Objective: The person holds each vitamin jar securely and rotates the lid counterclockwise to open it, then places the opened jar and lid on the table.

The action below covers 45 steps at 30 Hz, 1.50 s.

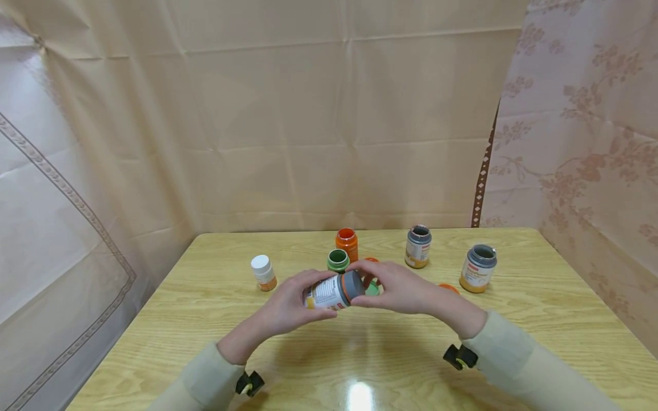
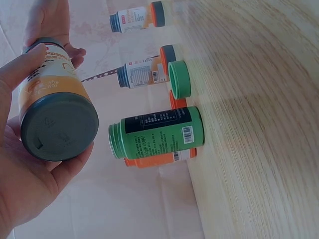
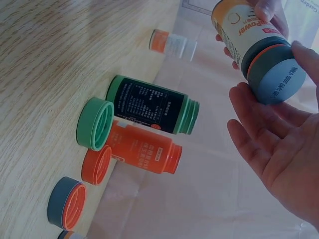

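Observation:
My left hand grips the body of a supplement bottle, white and yellow-orange with a grey base, tilted above the table. Its dark grey cap points right; an orange ring shows where the cap meets the neck. My right hand holds that cap between thumb and fingers, as the right wrist view shows from the cap end. Behind the hands stand an uncapped green bottle and an uncapped orange bottle. A green cap lies beside the green bottle.
To the left is a small white-capped bottle. Two open grey-necked bottles, one farther back and one at the right, stand across the table. An orange cap and a grey cap lie near the green one. Curtains hang behind.

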### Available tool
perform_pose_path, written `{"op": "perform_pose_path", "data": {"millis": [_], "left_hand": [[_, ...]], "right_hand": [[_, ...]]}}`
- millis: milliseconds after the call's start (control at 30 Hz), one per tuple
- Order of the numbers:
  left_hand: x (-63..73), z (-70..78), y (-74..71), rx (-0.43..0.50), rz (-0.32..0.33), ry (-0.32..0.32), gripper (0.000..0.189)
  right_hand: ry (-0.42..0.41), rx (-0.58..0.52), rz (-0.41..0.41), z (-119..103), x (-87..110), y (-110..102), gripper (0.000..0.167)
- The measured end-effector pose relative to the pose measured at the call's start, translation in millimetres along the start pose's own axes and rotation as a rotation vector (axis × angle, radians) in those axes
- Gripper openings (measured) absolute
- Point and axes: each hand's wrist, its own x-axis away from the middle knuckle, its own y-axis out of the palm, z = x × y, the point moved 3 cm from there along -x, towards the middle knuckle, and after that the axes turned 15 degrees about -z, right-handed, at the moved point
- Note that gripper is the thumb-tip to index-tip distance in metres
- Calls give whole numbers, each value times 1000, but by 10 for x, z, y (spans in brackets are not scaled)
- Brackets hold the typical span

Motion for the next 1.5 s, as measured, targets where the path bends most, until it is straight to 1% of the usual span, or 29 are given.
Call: {"op": "perform_pose_path", "data": {"millis": [233, 400, 567, 700, 800, 900, 1167, 1300, 1500], "left_hand": [[7, 3, -2, 5, -1, 3, 60], [6, 12, -4, 1, -2, 7, 60], [4, 8, -1, 2, -5, 3, 61], [3, 4, 2, 1, -9, -2, 61], [-1, 7, -2, 3, -7, 0, 61], [-3, 10, -7, 0, 1, 3, 61], [-1, 19, -3, -7, 17, 29, 60], [0, 18, -2, -11, 18, 28, 60], [10, 7, -2, -10, 17, 6, 61]], "right_hand": [[-83, 11, 27, -26, 13, -7, 57], [-88, 14, 35, -26, 16, -7, 64], [-59, 0, 35, -9, 22, 1, 70], [-4, -45, 23, 1, 24, -4, 69], [37, -56, 13, 2, 18, -17, 66], [57, -31, 5, -2, 7, -24, 63], [63, 39, -2, -23, 0, -23, 57], [43, 49, 4, -47, 6, -35, 55], [-30, 49, 30, -32, 7, -28, 56]]}}
